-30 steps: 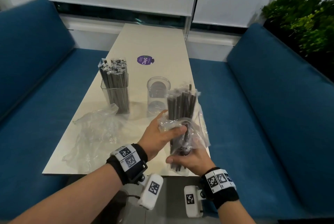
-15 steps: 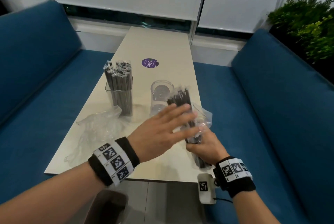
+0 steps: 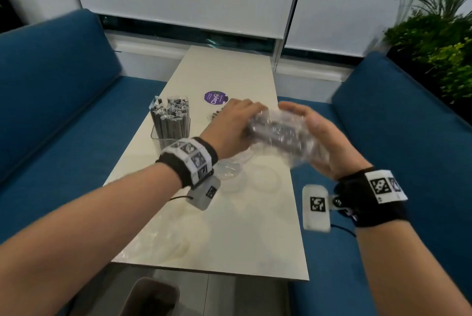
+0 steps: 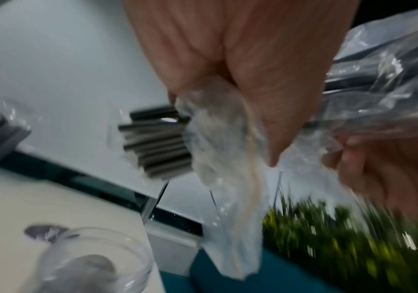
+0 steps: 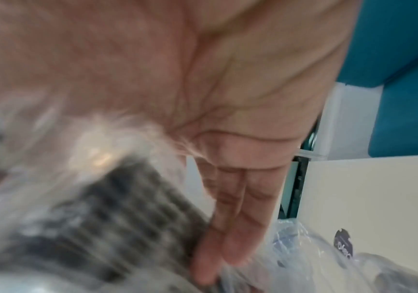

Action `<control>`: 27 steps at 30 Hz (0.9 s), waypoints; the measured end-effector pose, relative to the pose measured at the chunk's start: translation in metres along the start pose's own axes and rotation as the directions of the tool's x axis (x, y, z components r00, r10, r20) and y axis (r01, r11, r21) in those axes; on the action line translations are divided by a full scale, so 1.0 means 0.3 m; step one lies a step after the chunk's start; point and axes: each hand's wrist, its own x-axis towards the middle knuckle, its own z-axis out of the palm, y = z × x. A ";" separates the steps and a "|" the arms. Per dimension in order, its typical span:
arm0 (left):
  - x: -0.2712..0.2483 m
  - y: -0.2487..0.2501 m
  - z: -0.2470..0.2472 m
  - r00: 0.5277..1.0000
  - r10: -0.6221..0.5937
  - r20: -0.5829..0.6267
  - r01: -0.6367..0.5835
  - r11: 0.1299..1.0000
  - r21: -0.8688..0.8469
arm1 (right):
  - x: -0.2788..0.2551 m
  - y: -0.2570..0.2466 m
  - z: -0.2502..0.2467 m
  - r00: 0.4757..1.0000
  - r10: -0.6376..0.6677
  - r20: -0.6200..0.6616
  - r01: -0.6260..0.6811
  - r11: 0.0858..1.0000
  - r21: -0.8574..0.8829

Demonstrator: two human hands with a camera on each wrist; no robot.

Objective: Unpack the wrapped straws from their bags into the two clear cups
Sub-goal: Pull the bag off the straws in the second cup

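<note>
A clear bag of dark wrapped straws (image 3: pixel 278 134) lies sideways in the air between my hands, above the table (image 3: pixel 255 239). My left hand (image 3: pixel 229 124) grips its left end, fingers curled over the plastic and straws (image 4: pixel 157 146), whose tips stick out past the hand. My right hand (image 3: pixel 321 137) cradles the other end, its fingers (image 5: pixel 230 218) straight along the bundle. One clear cup (image 3: pixel 169 124) at the left is packed with wrapped straws. The other clear cup (image 4: pixel 90 261) stands empty under my left hand; the head view hides it.
An emptied plastic bag (image 3: pixel 166 239) lies crumpled on the near left of the table. A purple sticker (image 3: pixel 215 97) marks the far part. Blue sofas (image 3: pixel 63 124) flank both long sides, a plant (image 3: pixel 439 42) stands at the right, and a bin (image 3: pixel 153 297) sits below the near edge.
The bag went from upright to lying sideways and higher up. My left hand, which hovered open over it, now grips its end. My right hand has shifted to support the other end.
</note>
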 end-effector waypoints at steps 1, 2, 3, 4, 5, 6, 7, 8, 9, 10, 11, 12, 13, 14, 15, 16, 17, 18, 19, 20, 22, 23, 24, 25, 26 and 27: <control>0.038 -0.011 -0.016 0.998 -0.066 -0.008 0.065 0.992 -0.111 | 0.037 -0.008 -0.011 0.999 -0.049 -0.016 0.049 0.999 0.002; 0.075 -0.026 -0.027 0.991 -0.135 -0.001 0.132 0.969 -0.207 | 0.076 -0.018 -0.013 0.995 -0.089 -0.038 0.088 0.996 -0.035; 0.109 -0.044 -0.034 0.981 -0.194 0.007 0.188 0.939 -0.287 | 0.113 -0.030 -0.006 0.992 -0.108 -0.061 0.102 0.990 -0.098; 0.136 -0.062 -0.039 0.970 -0.242 0.023 0.235 0.908 -0.347 | 0.149 -0.032 0.004 0.989 -0.111 -0.094 0.094 0.981 -0.172; 0.157 -0.079 -0.040 0.962 -0.269 0.043 0.264 0.877 -0.401 | 0.189 -0.032 0.016 0.985 -0.117 -0.126 0.085 0.968 -0.236; 0.171 -0.100 -0.036 0.959 -0.278 0.055 0.274 0.862 -0.426 | 0.229 -0.027 0.028 0.983 -0.129 -0.129 0.088 0.954 -0.286; 0.182 -0.123 -0.028 0.957 -0.285 0.056 0.282 0.863 -0.419 | 0.272 -0.016 0.039 0.982 -0.143 -0.122 0.098 0.944 -0.316; 0.190 -0.139 -0.022 0.953 -0.298 0.047 0.293 0.877 -0.380 | 0.308 -0.010 0.054 0.981 -0.151 -0.122 0.105 0.942 -0.320; 0.196 -0.155 -0.014 0.950 -0.309 0.030 0.301 0.891 -0.341 | 0.345 0.001 0.065 0.979 -0.148 -0.139 0.098 0.944 -0.314; 0.202 -0.175 -0.005 0.948 -0.319 0.021 0.308 0.895 -0.323 | 0.375 0.006 0.079 0.977 -0.145 -0.159 0.088 0.944 -0.317; 0.206 -0.184 0.001 0.947 -0.320 0.016 0.307 0.893 -0.329 | 0.405 0.016 0.088 0.972 -0.151 -0.182 0.081 0.937 -0.341; 0.210 -0.197 0.010 0.944 -0.330 0.025 0.319 0.886 -0.336 | 0.429 0.026 0.092 0.969 -0.151 -0.197 0.069 0.926 -0.371; 0.214 -0.212 0.020 0.937 -0.348 0.036 0.340 0.882 -0.327 | 0.451 0.039 0.094 0.968 -0.151 -0.200 0.064 0.920 -0.388; 0.215 -0.222 0.031 0.927 -0.371 0.052 0.367 0.871 -0.327 | 0.467 0.053 0.094 0.968 -0.146 -0.203 0.056 0.918 -0.393; 0.215 -0.233 0.043 0.917 -0.394 0.057 0.389 0.856 -0.340 | 0.480 0.065 0.093 0.968 -0.143 -0.208 0.050 0.917 -0.397; 0.214 -0.248 0.060 0.907 -0.418 0.053 0.406 0.832 -0.379 | 0.489 0.074 0.095 0.967 -0.137 -0.216 0.040 0.915 -0.402; 0.210 -0.250 0.071 0.894 -0.443 0.063 0.421 0.785 -0.455 | 0.499 0.087 0.095 0.966 -0.131 -0.222 0.031 0.913 -0.406; 0.205 -0.251 0.083 0.889 -0.449 0.094 0.428 0.739 -0.521 | 0.504 0.096 0.097 0.966 -0.125 -0.228 0.022 0.913 -0.407; 0.200 -0.255 0.093 0.891 -0.438 0.121 0.427 0.713 -0.556 | 0.508 0.108 0.098 0.964 -0.123 -0.237 0.016 0.913 -0.408; 0.200 -0.265 0.111 0.888 -0.441 0.132 0.436 0.713 -0.549 | 0.509 0.118 0.098 0.962 -0.119 -0.246 0.008 0.912 -0.409; 0.196 -0.276 0.142 0.866 -0.452 0.214 0.498 0.742 -0.449 | 0.510 0.135 0.096 0.958 -0.104 -0.266 -0.022 0.903 -0.430; 0.190 -0.275 0.147 0.842 -0.473 0.260 0.539 0.761 -0.362 | 0.511 0.145 0.093 0.958 -0.094 -0.271 -0.039 0.893 -0.447; 0.187 -0.269 0.146 0.820 -0.494 0.289 0.563 0.786 -0.256 | 0.514 0.157 0.090 0.959 -0.075 -0.272 -0.062 0.884 -0.463; 0.181 -0.267 0.138 0.803 -0.512 0.306 0.573 0.805 -0.155 | 0.514 0.169 0.088 0.961 -0.047 -0.272 -0.091 0.877 -0.472; 0.180 -0.262 0.125 0.794 -0.535 0.288 0.579 0.811 -0.089 | 0.516 0.178 0.087 0.962 -0.015 -0.273 -0.120 0.874 -0.471; 0.178 -0.258 0.111 0.786 -0.562 0.256 0.595 0.801 -0.067 | 0.518 0.184 0.086 0.962 0.027 -0.271 -0.153 0.878 -0.454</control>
